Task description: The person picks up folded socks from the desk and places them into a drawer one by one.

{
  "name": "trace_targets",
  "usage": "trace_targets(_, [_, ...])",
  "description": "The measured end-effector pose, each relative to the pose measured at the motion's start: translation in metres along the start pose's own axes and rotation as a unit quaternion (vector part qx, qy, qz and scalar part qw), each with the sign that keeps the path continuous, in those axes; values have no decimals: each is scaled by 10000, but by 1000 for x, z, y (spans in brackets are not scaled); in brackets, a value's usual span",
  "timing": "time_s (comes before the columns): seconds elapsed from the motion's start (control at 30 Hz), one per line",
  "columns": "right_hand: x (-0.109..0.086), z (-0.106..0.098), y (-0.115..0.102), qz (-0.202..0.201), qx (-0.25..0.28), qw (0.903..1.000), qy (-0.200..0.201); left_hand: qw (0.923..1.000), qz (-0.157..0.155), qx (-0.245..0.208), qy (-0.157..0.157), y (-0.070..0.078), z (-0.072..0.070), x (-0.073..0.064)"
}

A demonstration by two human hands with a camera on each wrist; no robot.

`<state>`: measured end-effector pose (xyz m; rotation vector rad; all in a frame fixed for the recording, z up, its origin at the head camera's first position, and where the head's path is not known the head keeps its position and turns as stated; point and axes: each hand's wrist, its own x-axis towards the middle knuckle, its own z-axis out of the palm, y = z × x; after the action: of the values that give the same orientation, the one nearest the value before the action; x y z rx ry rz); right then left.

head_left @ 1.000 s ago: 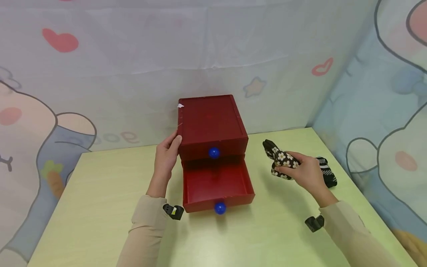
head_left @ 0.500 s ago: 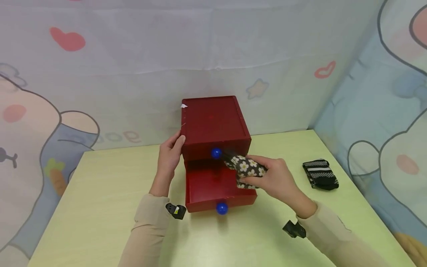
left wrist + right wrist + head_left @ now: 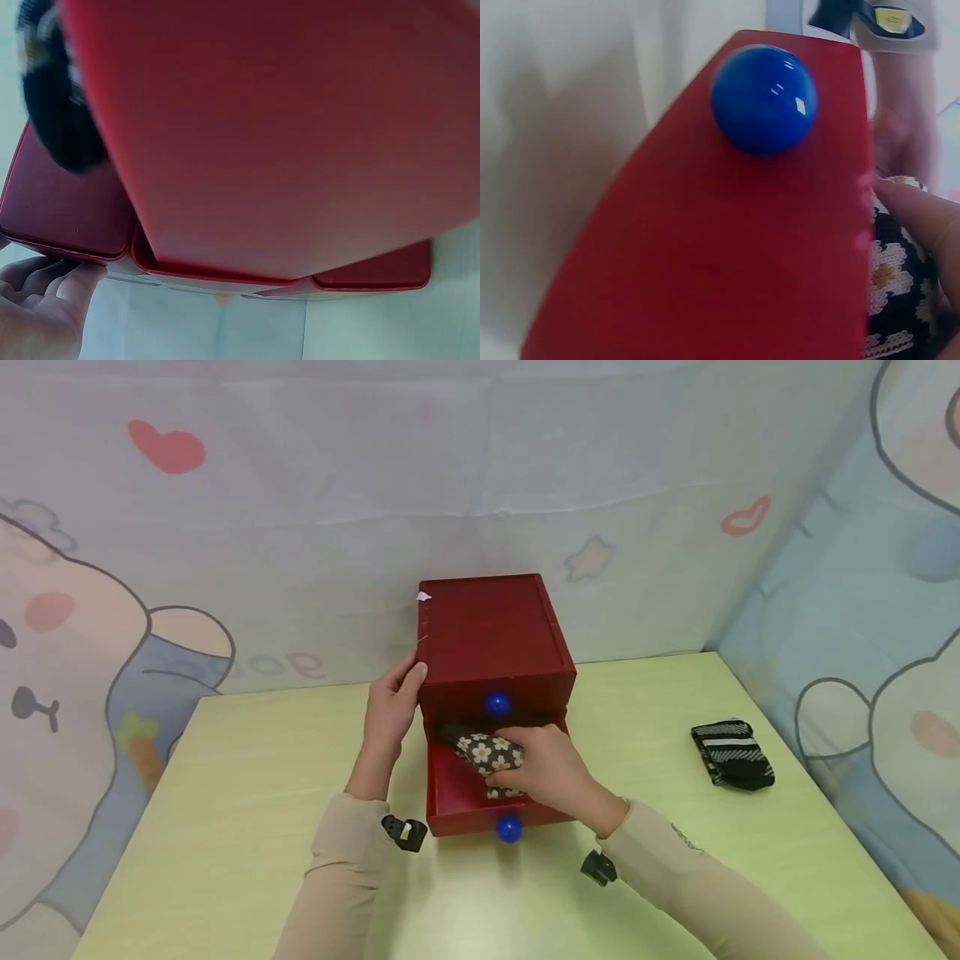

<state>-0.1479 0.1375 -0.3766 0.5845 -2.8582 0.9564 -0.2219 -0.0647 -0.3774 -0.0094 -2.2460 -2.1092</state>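
A: The right hand (image 3: 547, 768) has brought the daisy-patterned sock (image 3: 483, 750) leftward; a second ago both were out past the right edge of the lower drawer (image 3: 465, 824), and now the sock is within that drawer's edges.

B: And the left hand (image 3: 390, 706)?

A: Same place, at the front left corner of the red cabinet (image 3: 487, 631). Its thumb is at the corner and its fingers lie along the side; it presses there rather than grasping anything.

B: So only the right hand grips?

A: Yes, thumb and fingers pinch the sock from its right end. That hand is the nearer one. From the left hand, the sock lies to the right and slightly toward the person, beyond the drawer's left edge.

B: Which way does its long axis run?

A: Slantwise: dark end toward the drawer's back left corner, pinched end toward the front right. I'd judge a release turns on that slant, since the dark end reaches in beneath the upper drawer.

B: Is it touching the drawer's floor?

A: I can't tell; the hand hides its underside. The right wrist view only puts it just behind the drawer's front wall.

B: And the striped sock (image 3: 732, 753)?

A: Near the right edge of the table (image 3: 225, 827), well apart from both hands.
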Motion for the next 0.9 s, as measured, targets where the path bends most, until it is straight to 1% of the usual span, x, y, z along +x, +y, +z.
trace_targets(0.2, [4,19,-3,140,-269,9983,-504,10000,15,-15,-13,1,1,-1])
trace_targets(0.37, [7,28,-4,214,-455,9967,-641,10000,1,16,-34,2,1,-2])
trace_targets(0.63, [12,32,-6,507,-278,9942,-905,9999,-17,111,6,3,1,-3])
trace_targets(0.9, [16,35,-7,589,-359,9907,-1176,10000,-5,95,1,2,1,-1])
